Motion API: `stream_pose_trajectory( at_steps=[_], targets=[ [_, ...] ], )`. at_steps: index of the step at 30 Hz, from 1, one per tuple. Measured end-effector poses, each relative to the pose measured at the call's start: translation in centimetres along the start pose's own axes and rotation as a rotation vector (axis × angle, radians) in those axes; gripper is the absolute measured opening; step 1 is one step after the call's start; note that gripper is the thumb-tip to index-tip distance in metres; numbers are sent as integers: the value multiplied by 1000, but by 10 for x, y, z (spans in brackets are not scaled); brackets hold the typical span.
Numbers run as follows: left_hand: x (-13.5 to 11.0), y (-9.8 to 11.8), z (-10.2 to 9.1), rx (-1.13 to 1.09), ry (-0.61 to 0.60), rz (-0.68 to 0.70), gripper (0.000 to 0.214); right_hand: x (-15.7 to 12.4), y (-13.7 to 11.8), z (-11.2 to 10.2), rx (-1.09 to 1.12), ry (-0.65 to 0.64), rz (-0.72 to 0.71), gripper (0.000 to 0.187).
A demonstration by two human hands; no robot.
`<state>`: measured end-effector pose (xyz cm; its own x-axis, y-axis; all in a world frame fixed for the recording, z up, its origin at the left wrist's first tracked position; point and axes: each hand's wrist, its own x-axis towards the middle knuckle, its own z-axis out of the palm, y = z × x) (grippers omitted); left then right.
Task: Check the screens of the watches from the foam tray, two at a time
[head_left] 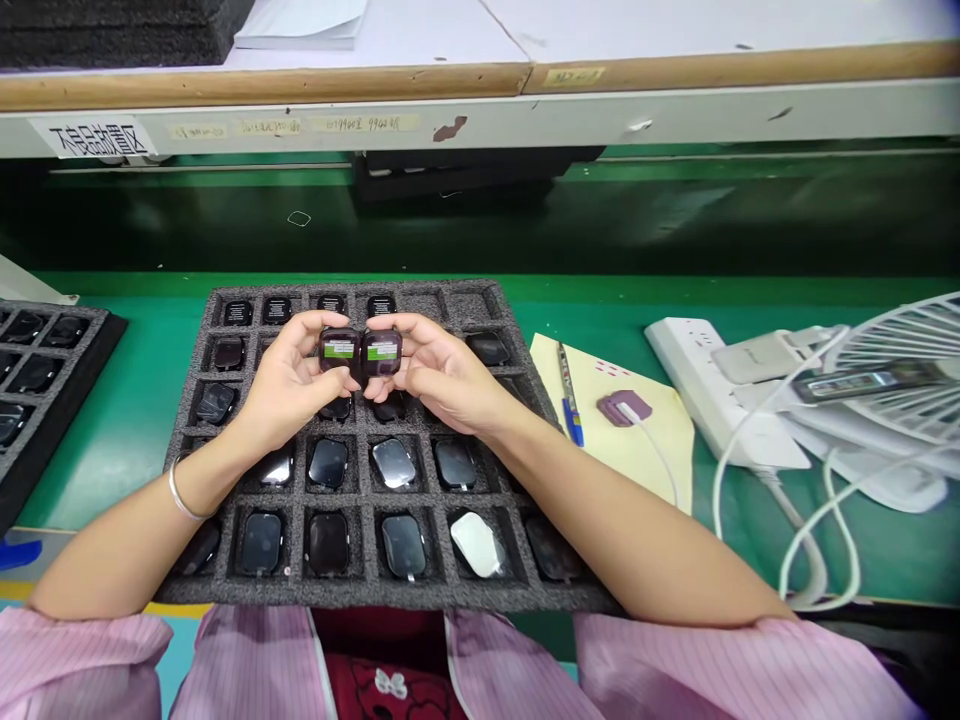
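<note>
In my left hand (289,375) is a small dark watch-like device (340,350) with a lit screen showing a green band, pinched between thumb and fingers. A matching lit device (382,353) is held by my right hand (442,370), side by side with the first. Both hands are above a dark foam tray (360,600) divided into square pockets. Many pockets hold similar dark square devices, such as one near the front (328,543). One device there has a pale, bright face (478,545). My forearms hide some pockets.
A second foam tray (45,420) with devices lies at the left. On the right are a yellow paper (660,450), a pen (570,395), a purple block with a white cable (622,407), a power strip (694,370) and a white fan (900,350). A shelf (675,75) runs across the back.
</note>
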<state>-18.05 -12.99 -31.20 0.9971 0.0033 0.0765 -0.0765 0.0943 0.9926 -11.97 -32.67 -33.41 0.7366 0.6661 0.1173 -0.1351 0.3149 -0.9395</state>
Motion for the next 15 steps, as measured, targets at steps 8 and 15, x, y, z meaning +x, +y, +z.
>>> stream_pose_trajectory(
  at_steps=[8,15],
  targets=[
    [-1,4,1,38,21,-10,43,0,0,0,7,1,15,43],
    [-1,4,2,50,24,3,39,-1,1,-1,-6,3,15,43]
  ],
)
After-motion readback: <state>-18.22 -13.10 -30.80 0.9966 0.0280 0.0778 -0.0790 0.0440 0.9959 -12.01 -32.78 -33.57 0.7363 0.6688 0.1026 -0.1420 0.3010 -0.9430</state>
